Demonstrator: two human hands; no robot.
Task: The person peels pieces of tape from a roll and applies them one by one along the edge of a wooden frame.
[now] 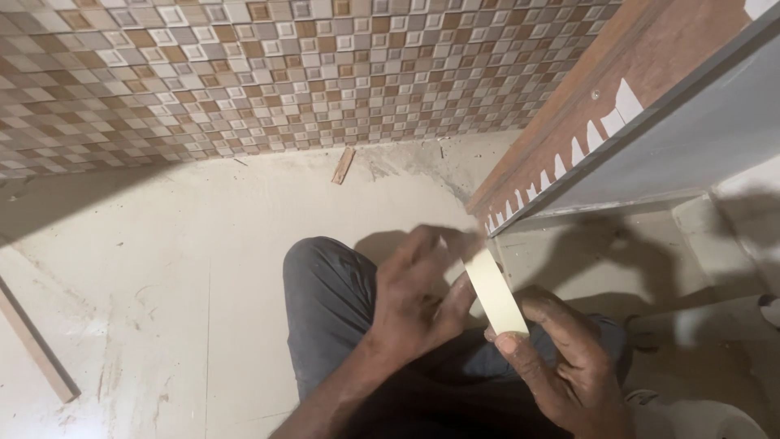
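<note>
A strip of pale cream masking tape (494, 293) runs between my two hands, low in the middle of the view. My left hand (418, 297) pinches its upper end near the bottom of a wooden door frame (569, 122). My right hand (561, 366) grips the lower end between thumb and fingers. Whether a roll sits in that hand is hidden. My knee in grey trousers (325, 301) is bent just beneath the left hand.
A small-checked brown and beige tiled wall (244, 73) stands ahead. A short wood offcut (343, 165) lies at its foot on the pale dusty floor (162, 268). A wooden strip (36, 345) lies at the left. A grey door panel (691, 138) is at the right.
</note>
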